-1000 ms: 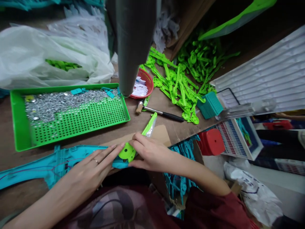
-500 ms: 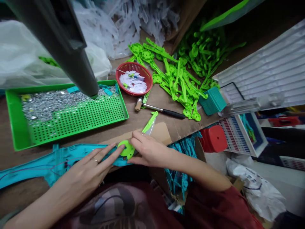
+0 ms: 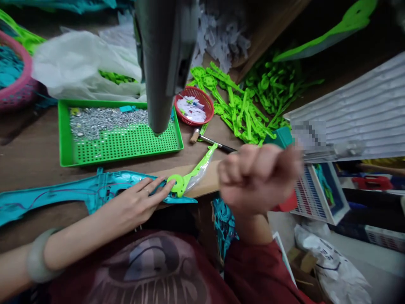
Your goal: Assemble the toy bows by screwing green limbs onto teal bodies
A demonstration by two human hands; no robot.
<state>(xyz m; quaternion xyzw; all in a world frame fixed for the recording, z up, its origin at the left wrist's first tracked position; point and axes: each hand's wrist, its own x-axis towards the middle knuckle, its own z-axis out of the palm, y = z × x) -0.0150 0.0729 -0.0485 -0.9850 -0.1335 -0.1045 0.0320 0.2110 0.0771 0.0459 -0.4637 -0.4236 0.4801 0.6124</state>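
Observation:
A long blue plastic part (image 3: 72, 188) with thin wires along it lies near the table's front edge. On its right end sits the round head of a green part (image 3: 198, 167), whose arm with a clear piece points up and right. My left hand (image 3: 136, 203) lies flat over the blue part, fingers stretched, with fingertips on the green disc. Raised above the table's right side, my right hand (image 3: 257, 179) is curled and blurred; what it holds, if anything, cannot be made out. A hammer (image 3: 215, 143) lies behind the green part, partly hidden by my right hand.
A green tray (image 3: 126, 154) of small metal pieces stands behind the blue part, with a grey post (image 3: 163, 71) hanging over it. A red basket (image 3: 209, 105) and a heap of green parts (image 3: 242, 114) lie farther back. A pink basket (image 3: 27, 76) stands left.
My right hand has left the green part and risen to the right, curling up. My left hand stays on the disc. The view has shifted, showing more of the table's left side.

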